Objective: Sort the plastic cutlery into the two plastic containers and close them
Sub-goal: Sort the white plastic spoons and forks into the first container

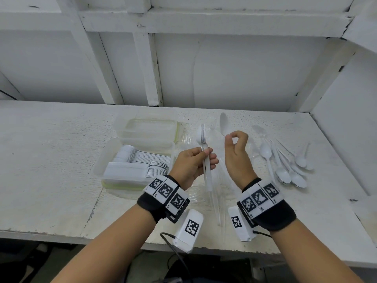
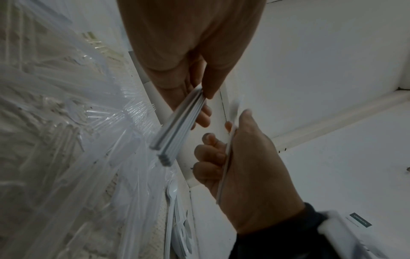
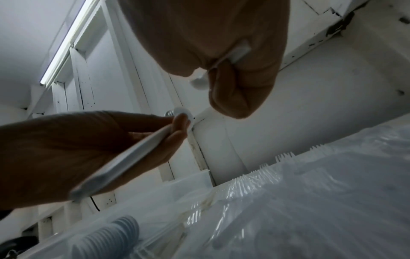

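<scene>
My left hand [image 1: 208,158] grips a stack of white plastic spoons [image 1: 205,166] upright above the table, seen close in the left wrist view as the stack [image 2: 177,122] held by that hand [image 2: 206,105]. My right hand [image 1: 232,137] pinches one white spoon [image 1: 224,123] just right of the stack; the spoon's handle [image 3: 240,51] crosses its curled fingers [image 3: 233,96]. The near clear container [image 1: 102,160] holds rows of white spoons. Behind it stands a second clear container [image 1: 146,127] that looks empty.
Loose white spoons [image 1: 285,164] lie on the table to the right. Clear plastic forks [image 1: 216,190] are spread on the table under and between my hands, also the clear forks [image 3: 288,175]. A white wall and a side panel [image 1: 336,139] close off the back and right.
</scene>
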`<control>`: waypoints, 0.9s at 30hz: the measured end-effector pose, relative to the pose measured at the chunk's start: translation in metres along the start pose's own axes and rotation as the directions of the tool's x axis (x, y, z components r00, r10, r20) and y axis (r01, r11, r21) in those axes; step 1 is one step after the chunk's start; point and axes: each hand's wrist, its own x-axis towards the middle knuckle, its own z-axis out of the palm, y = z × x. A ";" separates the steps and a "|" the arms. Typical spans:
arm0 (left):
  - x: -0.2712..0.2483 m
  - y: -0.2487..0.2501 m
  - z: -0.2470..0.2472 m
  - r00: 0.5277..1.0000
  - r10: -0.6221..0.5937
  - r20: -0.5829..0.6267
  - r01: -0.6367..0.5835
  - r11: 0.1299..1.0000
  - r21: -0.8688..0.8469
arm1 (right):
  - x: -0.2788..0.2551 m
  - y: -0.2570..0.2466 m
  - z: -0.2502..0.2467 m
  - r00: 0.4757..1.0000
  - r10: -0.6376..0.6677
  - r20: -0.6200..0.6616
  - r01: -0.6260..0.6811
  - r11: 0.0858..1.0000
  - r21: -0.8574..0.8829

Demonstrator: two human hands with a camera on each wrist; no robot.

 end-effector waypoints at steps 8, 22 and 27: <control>-0.001 -0.002 0.001 0.999 0.012 0.047 -0.013 1.000 0.010 | -0.002 0.007 0.012 0.992 -0.123 0.023 0.125 0.983 -0.138; -0.002 0.015 -0.019 0.977 -0.121 0.173 0.030 0.891 0.454 | 0.012 0.009 -0.001 0.970 -0.199 0.138 0.216 0.969 -0.119; -0.010 0.039 -0.035 0.944 -0.205 0.259 -0.052 0.684 0.728 | 0.017 0.000 -0.014 0.786 -0.513 0.345 0.615 0.704 -0.355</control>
